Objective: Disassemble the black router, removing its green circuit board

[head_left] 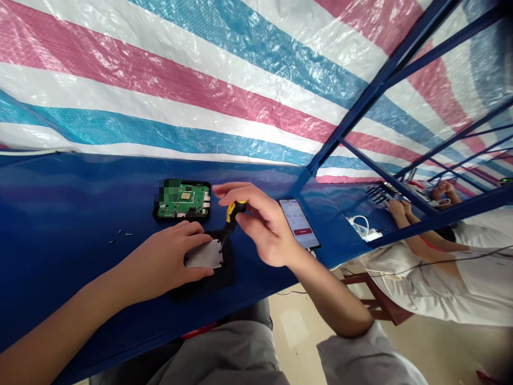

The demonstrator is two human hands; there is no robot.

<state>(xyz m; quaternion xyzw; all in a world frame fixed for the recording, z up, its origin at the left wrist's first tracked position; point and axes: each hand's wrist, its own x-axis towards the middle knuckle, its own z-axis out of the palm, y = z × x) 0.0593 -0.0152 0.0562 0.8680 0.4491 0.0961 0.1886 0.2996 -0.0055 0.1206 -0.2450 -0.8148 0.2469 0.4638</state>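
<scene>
My right hand (260, 219) grips a yellow-and-black screwdriver (235, 210), its shaft angled down to the corner of a silver metal plate (205, 254). Whether the tip sits in a screw there is too small to tell. Fingers of my left hand (176, 256) press on the plate, thumb along the near edge and the others along the far side. Beneath the plate lies a dark pad or case part (228, 267), partly hidden by my hands. Just beyond, a green circuit board (182, 198) sits in a black case, partly blurred out by blocks.
Several small screws (120, 231) lie left on the blue table (60, 214). A phone (300, 222) showing a timer is at right, near a white power strip (371, 234). Blue metal bars (360, 101) rise beyond it. Another person's hands (398, 208) work further right.
</scene>
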